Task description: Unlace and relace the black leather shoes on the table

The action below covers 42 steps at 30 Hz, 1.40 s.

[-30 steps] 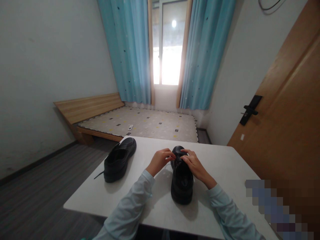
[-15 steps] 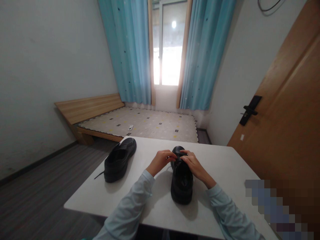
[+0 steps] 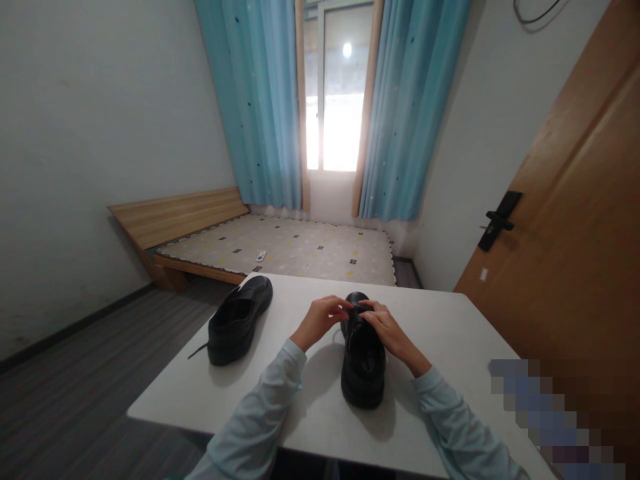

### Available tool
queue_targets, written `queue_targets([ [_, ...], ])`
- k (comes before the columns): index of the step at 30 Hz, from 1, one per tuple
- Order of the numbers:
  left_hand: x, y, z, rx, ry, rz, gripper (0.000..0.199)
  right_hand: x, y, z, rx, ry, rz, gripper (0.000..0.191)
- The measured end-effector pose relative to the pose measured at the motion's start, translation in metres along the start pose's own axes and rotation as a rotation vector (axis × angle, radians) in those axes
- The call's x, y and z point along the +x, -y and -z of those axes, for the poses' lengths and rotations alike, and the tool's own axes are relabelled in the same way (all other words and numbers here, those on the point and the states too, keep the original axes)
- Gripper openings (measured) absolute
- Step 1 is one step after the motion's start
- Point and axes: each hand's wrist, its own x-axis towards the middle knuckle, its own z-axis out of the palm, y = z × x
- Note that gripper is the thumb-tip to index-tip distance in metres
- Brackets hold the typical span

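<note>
A black lace-up shoe stands upright on the white table, its heel towards me and its toe pointing away. At its lacing, my left hand is closed in a pinch over the left side, apparently on the thin dark shoelace, though the fingertips hide most of it. My right hand lies over the right side of the same shoe, fingers bent and closed on the upper near the lacing. The matching black shoe rests at the table's left edge, untouched, with a lace end hanging past its heel.
Beyond the table is a low bed with a patterned mattress and a small white object on it. A wooden door stands on the right. Blue curtains flank the bright window.
My left hand has shifted slightly up and left, its fingers a little wider apart from the palm. My right hand and both shoes stay nearly where they were.
</note>
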Motion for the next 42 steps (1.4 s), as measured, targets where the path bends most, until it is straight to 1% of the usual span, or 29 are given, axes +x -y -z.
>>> queue_targets([
  [5,0.0,0.001,-0.002,-0.061,-0.024,0.023,0.015,0.002,-0.002,-0.002,0.003,-0.004,-0.004,0.038],
  [8,0.0,0.004,-0.004,-0.102,-0.041,0.041,0.017,0.003,-0.003,-0.002,-0.002,0.001,-0.007,0.039],
  [10,0.0,0.006,-0.006,-0.087,-0.056,0.055,0.017,0.004,-0.004,-0.002,-0.004,0.005,-0.01,0.039],
  [13,0.0,0.008,-0.008,0.002,-0.07,0.069,0.016,0.005,-0.003,-0.002,0.008,0.003,-0.028,0.037],
  [17,0.0,0.007,-0.006,0.111,-0.035,0.062,0.011,0.007,-0.001,-0.003,0.02,-0.026,-0.051,0.034],
  [21,0.0,0.003,-0.002,0.094,0.037,0.085,0.012,0.009,0.001,-0.003,-0.003,-0.035,-0.055,0.028],
  [23,0.0,0.001,-0.001,0.083,0.05,0.087,0.012,0.009,0.001,-0.003,-0.009,-0.036,-0.052,0.025],
  [29,-0.001,-0.002,-0.003,0.047,0.02,0.096,0.01,0.01,0.003,-0.001,0.036,-0.031,-0.038,0.021],
  [35,-0.002,0.0,-0.008,0.044,-0.02,0.066,0.006,0.01,0.008,0.004,0.115,0.002,-0.074,0.016],
  [38,-0.002,0.001,-0.009,0.026,-0.025,0.071,0.005,0.01,0.009,0.006,0.141,0.027,-0.095,0.016],
  [42,-0.002,0.0,-0.008,-0.008,-0.015,0.08,0.007,0.01,0.008,0.006,0.154,0.025,-0.109,0.017],
])
